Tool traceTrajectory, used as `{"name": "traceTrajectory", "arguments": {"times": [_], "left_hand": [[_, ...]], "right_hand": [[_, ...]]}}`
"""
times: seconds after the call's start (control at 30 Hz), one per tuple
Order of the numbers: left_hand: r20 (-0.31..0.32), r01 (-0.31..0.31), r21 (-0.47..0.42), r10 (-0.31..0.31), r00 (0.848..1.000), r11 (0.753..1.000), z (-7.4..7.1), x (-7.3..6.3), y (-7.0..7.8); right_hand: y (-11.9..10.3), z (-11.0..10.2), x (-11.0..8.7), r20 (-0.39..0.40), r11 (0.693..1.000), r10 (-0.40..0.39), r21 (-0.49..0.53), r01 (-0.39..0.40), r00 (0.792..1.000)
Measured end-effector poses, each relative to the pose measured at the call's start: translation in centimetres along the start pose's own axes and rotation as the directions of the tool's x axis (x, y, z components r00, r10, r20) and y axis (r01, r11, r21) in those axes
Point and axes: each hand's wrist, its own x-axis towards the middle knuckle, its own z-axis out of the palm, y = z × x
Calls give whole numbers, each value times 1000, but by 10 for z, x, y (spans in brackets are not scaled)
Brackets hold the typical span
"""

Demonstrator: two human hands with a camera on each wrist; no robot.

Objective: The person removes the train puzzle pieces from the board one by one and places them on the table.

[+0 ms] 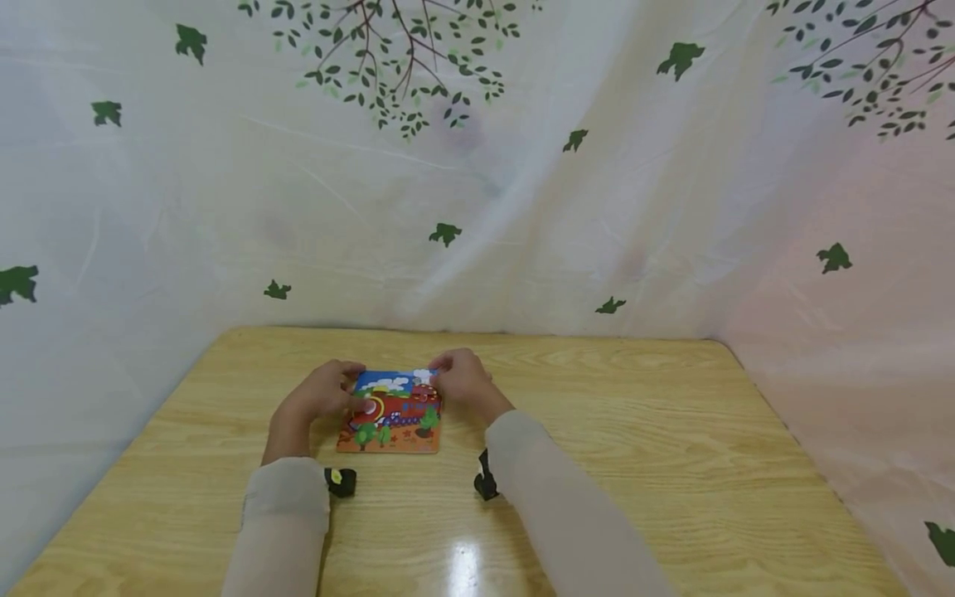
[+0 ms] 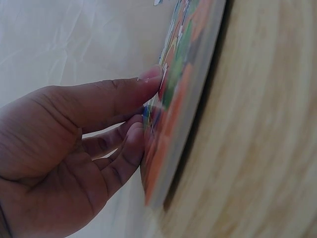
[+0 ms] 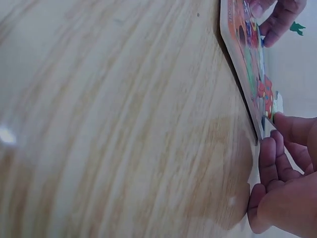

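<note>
A square picture puzzle (image 1: pixel 399 427) with a red train, green trees and a blue sky lies on the wooden table. My left hand (image 1: pixel 322 394) holds it by its left side. In the left wrist view the thumb (image 2: pixel 148 82) rests on the picture face, with curled fingers at the edge. At the top right corner, my right hand (image 1: pixel 464 380) pinches a puzzle piece (image 3: pixel 268 96), red with a white part, which tilts up from the board in the right wrist view. The fingertips cover part of that piece.
The wooden table (image 1: pixel 634 448) reaches back to a pale curtain (image 1: pixel 336 207) printed with leaves and branches, which also hangs along both sides. Black straps with small devices (image 1: pixel 341 482) sit at both wrists, below the cuffs.
</note>
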Motion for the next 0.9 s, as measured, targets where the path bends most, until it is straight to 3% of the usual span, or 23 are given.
{"name": "traceTrajectory", "arguments": {"times": [0.2, 0.43, 0.77, 0.9], "left_hand": [[8, -2, 4, 2, 1000, 1000, -1, 3, 0], [13, -3, 5, 3, 1000, 1000, -2, 6, 0], [13, -13, 1, 13, 1000, 1000, -3, 11, -1], [13, -12, 22, 12, 1000, 1000, -4, 13, -1]], "right_hand": [[5, -3, 8, -8, 992, -14, 126, 15, 1000], [13, -15, 13, -30, 984, -15, 177, 20, 999], [40, -70, 14, -12, 939, 37, 342, -31, 999], [55, -93, 13, -27, 937, 68, 346, -54, 997]]}}
